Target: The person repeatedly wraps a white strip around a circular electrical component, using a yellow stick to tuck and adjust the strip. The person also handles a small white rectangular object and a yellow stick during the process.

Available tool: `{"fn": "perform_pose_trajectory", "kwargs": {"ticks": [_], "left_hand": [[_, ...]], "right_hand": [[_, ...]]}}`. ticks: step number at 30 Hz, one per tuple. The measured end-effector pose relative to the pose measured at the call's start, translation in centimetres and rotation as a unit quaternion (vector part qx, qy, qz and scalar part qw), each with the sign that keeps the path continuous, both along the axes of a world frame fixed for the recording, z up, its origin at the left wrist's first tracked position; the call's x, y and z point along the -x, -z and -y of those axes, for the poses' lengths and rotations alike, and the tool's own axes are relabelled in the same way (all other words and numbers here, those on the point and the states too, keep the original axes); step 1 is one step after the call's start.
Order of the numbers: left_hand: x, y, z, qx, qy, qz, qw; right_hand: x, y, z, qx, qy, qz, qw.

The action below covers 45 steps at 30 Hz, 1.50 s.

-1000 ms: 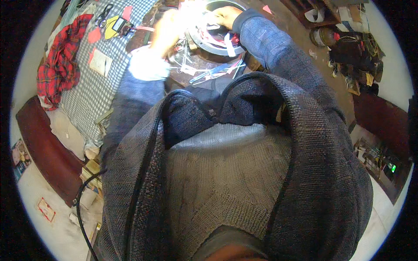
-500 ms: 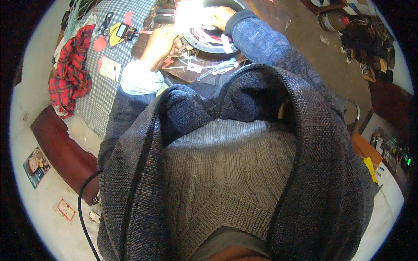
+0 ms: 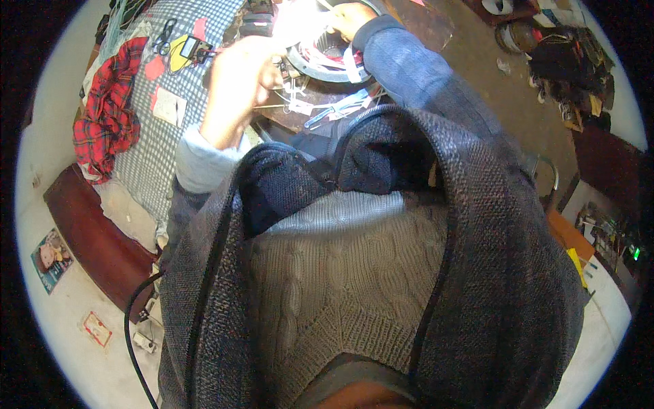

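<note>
A round metal ring (image 3: 313, 71) with slotted inner walls stands on the dark table, and reddish wires or strips (image 3: 334, 60) line its inside. It looks like a motor stator. My right hand (image 3: 351, 22) is over its far right rim, fingers bent together; what they pinch is lost in glare. Left of the ring, my left hand (image 3: 240, 71) is raised with curled fingers, and a small thing at the fingertips is too bright to name. Below the ring lie pale blue strips or a slim tool (image 3: 337, 109) and thin light sticks (image 3: 272, 105).
On the checked cloth (image 3: 153, 146) at left lie a yellow-and-black meter (image 3: 193, 49), red paper pieces (image 3: 154, 67), a white pad (image 3: 168, 108) and a red plaid cloth (image 3: 109, 109). Dark clutter (image 3: 569, 75) covers the floor at right. A chrome tube (image 3: 553, 174) curves beside my right side.
My left hand has drawn back from the ring, toward me and to the left. The right hand has shifted slightly up, uncovering more of the ring's inside.
</note>
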<state>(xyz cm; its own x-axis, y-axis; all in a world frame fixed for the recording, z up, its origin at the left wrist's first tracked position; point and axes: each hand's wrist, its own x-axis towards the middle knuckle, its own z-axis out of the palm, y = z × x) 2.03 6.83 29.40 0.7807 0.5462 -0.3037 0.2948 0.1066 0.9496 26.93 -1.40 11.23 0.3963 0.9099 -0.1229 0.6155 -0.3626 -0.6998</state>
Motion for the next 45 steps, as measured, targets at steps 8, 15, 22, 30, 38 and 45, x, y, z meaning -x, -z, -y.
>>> {"fn": "perform_pose_trajectory", "kwargs": {"ticks": [8, 15, 22, 30, 38, 45], "left_hand": [[-2.0, -1.2, 8.7, -0.33, 0.324, -0.067, 0.884], [-3.5, -1.0, 11.2, -0.369, 0.471, -0.079, 0.797], [0.1, 1.3, 8.7, -0.261, -0.086, -0.002, 0.962], [-2.1, 13.0, 3.1, -0.187, 0.026, 0.144, 0.971], [-4.6, 14.0, 1.7, -0.054, -0.199, 0.201, 0.958], [-2.9, 9.9, 0.6, 0.308, -0.191, 0.238, 0.901]], "right_hand": [[4.5, -10.6, 2.1, 0.141, -0.065, -0.224, 0.962], [6.3, -12.6, 5.3, 0.043, -0.11, -0.068, 0.991], [7.3, -12.9, 9.3, -0.195, -0.067, -0.146, 0.968], [10.5, -14.8, 8.6, -0.279, 0.026, -0.279, 0.918], [2.9, -14.1, -1.5, -0.14, -0.13, 0.161, 0.968], [4.6, -6.0, -9.9, -0.029, -0.051, 0.318, 0.946]]}}
